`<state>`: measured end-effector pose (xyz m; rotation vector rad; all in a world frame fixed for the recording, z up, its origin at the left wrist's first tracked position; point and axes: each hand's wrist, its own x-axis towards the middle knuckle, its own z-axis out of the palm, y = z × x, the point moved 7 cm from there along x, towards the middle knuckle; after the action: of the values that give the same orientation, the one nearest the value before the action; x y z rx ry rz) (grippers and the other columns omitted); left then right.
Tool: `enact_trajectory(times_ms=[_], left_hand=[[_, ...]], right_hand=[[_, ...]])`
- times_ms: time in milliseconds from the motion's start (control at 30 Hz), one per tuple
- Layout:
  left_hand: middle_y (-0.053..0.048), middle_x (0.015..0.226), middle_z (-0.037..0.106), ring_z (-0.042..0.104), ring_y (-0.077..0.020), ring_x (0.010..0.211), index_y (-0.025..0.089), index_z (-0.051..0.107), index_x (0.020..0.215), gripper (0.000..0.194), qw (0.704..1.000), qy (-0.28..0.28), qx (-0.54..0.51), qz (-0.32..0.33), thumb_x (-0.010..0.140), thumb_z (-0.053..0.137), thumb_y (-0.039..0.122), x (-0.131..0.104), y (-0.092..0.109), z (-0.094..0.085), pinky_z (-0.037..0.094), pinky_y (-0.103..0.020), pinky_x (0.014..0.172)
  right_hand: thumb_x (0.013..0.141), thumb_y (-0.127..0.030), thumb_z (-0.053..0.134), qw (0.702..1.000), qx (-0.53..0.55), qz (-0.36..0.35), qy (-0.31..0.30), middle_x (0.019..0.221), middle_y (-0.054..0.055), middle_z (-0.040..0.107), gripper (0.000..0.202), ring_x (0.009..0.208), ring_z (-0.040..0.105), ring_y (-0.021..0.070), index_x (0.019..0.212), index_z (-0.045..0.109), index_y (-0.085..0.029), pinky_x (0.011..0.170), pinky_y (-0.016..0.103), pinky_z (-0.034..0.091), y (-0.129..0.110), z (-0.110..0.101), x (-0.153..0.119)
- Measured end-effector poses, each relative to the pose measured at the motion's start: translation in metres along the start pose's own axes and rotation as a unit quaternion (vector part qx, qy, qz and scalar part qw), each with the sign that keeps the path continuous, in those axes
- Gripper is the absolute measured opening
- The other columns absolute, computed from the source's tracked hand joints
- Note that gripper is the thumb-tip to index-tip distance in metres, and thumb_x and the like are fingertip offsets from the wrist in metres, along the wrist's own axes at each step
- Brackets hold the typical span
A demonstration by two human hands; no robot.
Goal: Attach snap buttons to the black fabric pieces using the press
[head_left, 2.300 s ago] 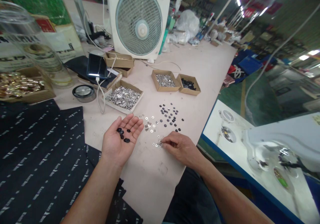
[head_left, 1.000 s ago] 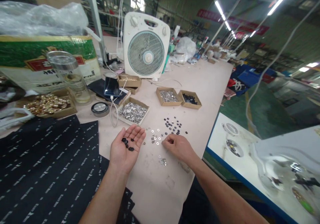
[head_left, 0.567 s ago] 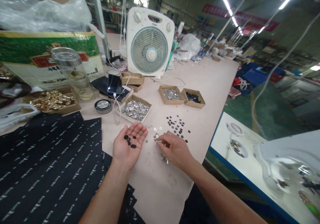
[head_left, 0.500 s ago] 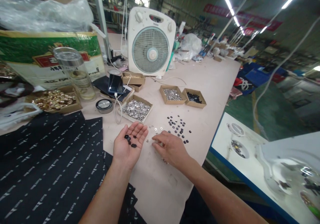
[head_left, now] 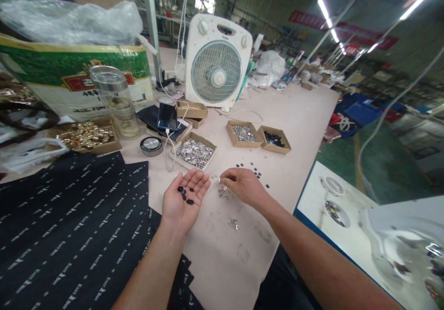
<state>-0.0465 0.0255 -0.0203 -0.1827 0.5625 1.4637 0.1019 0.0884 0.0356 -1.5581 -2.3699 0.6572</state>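
My left hand (head_left: 185, 199) is palm up with its fingers stretched out, cupping several small black snap buttons (head_left: 183, 193). Beside it on the right, my right hand (head_left: 243, 184) is closed in a pinch just over the table. A small silver snap part (head_left: 220, 180) shows at its fingertips. Loose silver snap parts (head_left: 222, 192) lie beneath these fingers, with another small silver pile (head_left: 233, 223) nearer me. Beyond the right hand, black snap buttons (head_left: 256, 170) are scattered, partly hidden by it.
Cardboard trays hold silver parts (head_left: 210, 161), more silver parts (head_left: 236, 142), and black parts (head_left: 283, 151). A box fan (head_left: 218, 60) stands behind. Left are a glass bottle (head_left: 120, 102), a phone (head_left: 167, 116) with its cable, and printed black fabric (head_left: 69, 227). A white machine (head_left: 347, 245) is right.
My right hand has shifted slightly up and right, its fingertips now pinched together with a silver part showing. The left hand still cups the black buttons. The whole view has shifted slightly.
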Motion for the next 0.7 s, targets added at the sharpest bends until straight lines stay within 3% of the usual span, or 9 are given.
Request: enact_trajectory(times_ms=[133, 333, 567, 700], left_hand=[[-0.014, 0.091, 0.070, 0.070, -0.0239, 0.090, 0.007, 0.068, 0.093, 0.028, 1.000, 0.001, 0.005, 0.001, 0.093, 0.046, 0.024, 0.001, -0.002, -0.001, 0.057, -0.039, 0.085], [-0.014, 0.093, 0.070, 0.069, -0.0248, 0.092, 0.008, 0.068, 0.095, 0.027, 1.000, 0.000, 0.005, 0.005, 0.093, 0.047, 0.024, 0.002, -0.002, -0.003, 0.057, -0.040, 0.086], [-0.014, 0.091, 0.070, 0.070, -0.0247, 0.090, 0.007, 0.069, 0.094, 0.028, 1.000, 0.008, 0.004, -0.003, 0.093, 0.046, 0.024, 0.001, -0.005, -0.001, 0.058, -0.039, 0.084], [-0.014, 0.090, 0.070, 0.070, -0.0243, 0.089, 0.008, 0.069, 0.093, 0.028, 1.000, 0.011, 0.004, -0.002, 0.093, 0.046, 0.024, 0.000, -0.005, -0.001, 0.058, -0.039, 0.083]], right_hand=[[0.084, -0.019, 0.057, 0.999, -0.006, 0.025, -0.024, 0.073, -0.001, 0.071, 0.018, 0.061, 0.058, 0.0113, 0.089, 0.074, -0.019, 0.063, 0.021, 0.041, 0.018, -0.005, 0.018], [0.080, -0.015, 0.054, 0.992, -0.105, -0.024, -0.071, 0.082, 0.001, 0.073, 0.022, 0.069, 0.060, 0.0136, 0.086, 0.075, -0.020, 0.063, 0.021, 0.038, 0.013, 0.005, 0.040], [0.082, -0.017, 0.052, 0.978, -0.180, -0.047, -0.094, 0.085, 0.004, 0.073, 0.023, 0.077, 0.061, 0.0162, 0.084, 0.075, -0.019, 0.066, 0.023, 0.037, 0.008, 0.003, 0.043], [0.083, -0.020, 0.053, 0.974, -0.204, -0.010, -0.096, 0.083, 0.004, 0.072, 0.020, 0.073, 0.059, 0.0162, 0.080, 0.074, -0.020, 0.061, 0.024, 0.034, 0.014, -0.003, 0.043]])
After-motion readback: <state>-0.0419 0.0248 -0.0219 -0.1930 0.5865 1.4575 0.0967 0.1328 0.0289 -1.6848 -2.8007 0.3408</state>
